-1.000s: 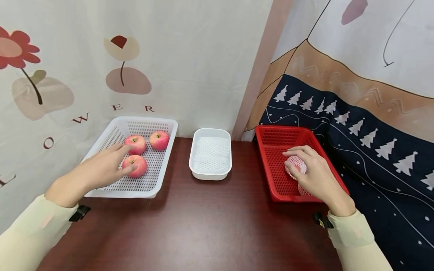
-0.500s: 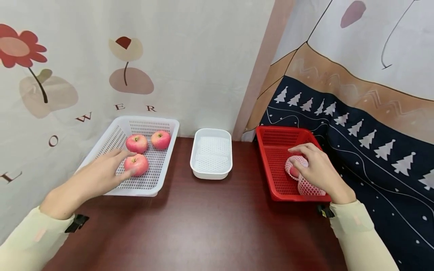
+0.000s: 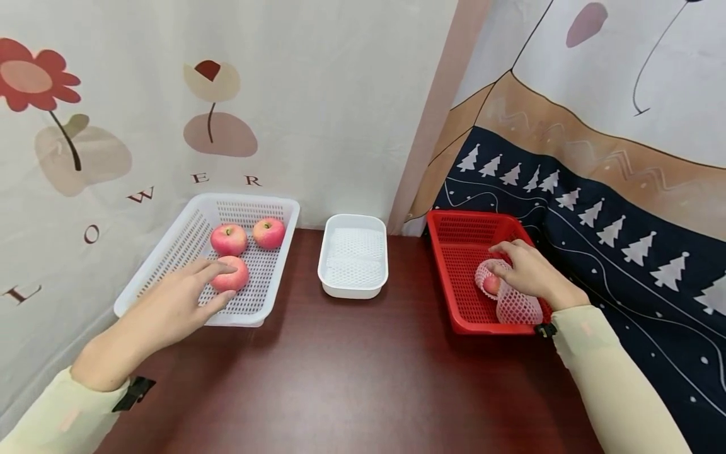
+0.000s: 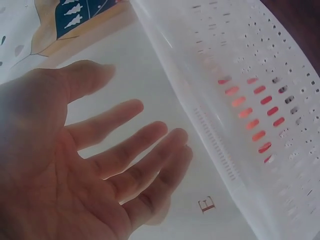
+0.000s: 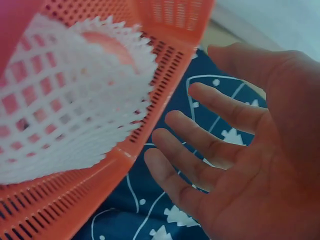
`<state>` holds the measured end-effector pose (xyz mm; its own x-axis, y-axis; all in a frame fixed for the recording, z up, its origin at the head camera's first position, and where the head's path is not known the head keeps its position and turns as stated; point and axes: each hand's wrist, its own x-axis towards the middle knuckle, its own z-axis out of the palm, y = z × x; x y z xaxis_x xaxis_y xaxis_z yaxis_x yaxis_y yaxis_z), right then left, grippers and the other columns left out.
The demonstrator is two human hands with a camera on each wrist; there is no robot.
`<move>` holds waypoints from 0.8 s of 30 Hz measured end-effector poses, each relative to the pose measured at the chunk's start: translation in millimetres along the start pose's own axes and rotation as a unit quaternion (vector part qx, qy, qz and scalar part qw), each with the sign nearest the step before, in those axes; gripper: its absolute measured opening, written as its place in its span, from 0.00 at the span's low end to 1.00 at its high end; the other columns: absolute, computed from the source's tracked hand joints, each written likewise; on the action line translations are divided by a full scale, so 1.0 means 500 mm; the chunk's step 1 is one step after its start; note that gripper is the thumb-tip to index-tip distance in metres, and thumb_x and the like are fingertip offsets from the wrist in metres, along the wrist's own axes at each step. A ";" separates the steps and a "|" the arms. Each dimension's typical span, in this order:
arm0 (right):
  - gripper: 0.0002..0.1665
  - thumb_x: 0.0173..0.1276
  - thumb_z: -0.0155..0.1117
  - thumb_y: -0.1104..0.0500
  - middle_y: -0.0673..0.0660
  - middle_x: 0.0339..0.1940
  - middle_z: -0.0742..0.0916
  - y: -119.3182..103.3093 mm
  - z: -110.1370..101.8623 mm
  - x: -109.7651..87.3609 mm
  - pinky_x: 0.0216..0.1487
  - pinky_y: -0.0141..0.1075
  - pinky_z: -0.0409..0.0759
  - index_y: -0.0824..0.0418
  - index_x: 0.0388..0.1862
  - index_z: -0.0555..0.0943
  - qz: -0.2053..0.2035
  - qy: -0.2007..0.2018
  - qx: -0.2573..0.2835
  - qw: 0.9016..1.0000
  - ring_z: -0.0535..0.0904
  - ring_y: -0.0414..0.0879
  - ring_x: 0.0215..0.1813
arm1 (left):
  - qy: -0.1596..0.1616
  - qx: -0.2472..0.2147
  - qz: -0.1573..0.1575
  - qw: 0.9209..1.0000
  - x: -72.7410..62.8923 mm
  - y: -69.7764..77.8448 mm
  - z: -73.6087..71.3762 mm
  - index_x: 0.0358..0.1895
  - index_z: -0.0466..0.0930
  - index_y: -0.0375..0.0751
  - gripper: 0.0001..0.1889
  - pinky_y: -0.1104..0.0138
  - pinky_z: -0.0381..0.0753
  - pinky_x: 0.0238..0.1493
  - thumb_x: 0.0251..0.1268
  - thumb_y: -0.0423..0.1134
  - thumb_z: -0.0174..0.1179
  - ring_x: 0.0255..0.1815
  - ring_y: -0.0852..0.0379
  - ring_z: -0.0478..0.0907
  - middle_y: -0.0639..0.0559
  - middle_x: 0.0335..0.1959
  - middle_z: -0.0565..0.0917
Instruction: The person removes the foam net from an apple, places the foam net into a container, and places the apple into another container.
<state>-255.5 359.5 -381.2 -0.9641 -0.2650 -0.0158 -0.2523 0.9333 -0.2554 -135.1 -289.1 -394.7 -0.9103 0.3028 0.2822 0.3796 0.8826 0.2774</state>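
Note:
My left hand [image 3: 170,306] hovers over the near-left side of a white slotted basket [image 3: 272,284], fingers loosely spread and holding nothing. Its fingers overlap the nearest red apple [image 3: 235,276] in the head view; two more apples [image 3: 229,239] lie behind it. In the left wrist view the left palm [image 4: 65,170] faces the basket wall. Over the right side of a red basket [image 3: 460,296] is my right hand [image 3: 527,271], relaxed and empty. Beneath it sit a netted apple [image 3: 491,285] and a second foam net [image 3: 518,308], which bulges around something pink in the right wrist view.
Between the baskets, a small white tray [image 3: 353,287] stands on the dark brown table [image 3: 351,366]. A pale printed curtain [image 3: 340,113] rises directly behind. Navy patterned cloth [image 3: 635,302] borders the red basket on the right.
My left hand has drawn slightly toward me, off the rear apple. The right hand has shifted right and away, uncovering more of the two foam nets. The apples stay in place.

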 end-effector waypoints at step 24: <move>0.53 0.81 0.77 0.44 0.84 0.79 0.78 0.034 -0.001 0.056 0.79 0.80 0.76 0.74 0.88 0.67 0.045 -0.158 -0.038 0.986 0.75 0.77 0.75 | 0.070 0.006 0.027 0.997 -0.032 0.042 0.029 0.63 0.92 0.42 0.22 0.34 0.92 0.55 0.69 0.41 0.83 0.57 0.36 0.93 0.40 0.63 0.93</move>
<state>-286.8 368.0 -385.5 -0.9120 -0.2311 -0.3391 -0.1833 0.9687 -0.1671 -115.1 -270.1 -406.7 -0.8558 0.2977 0.4231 0.4254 0.8703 0.2481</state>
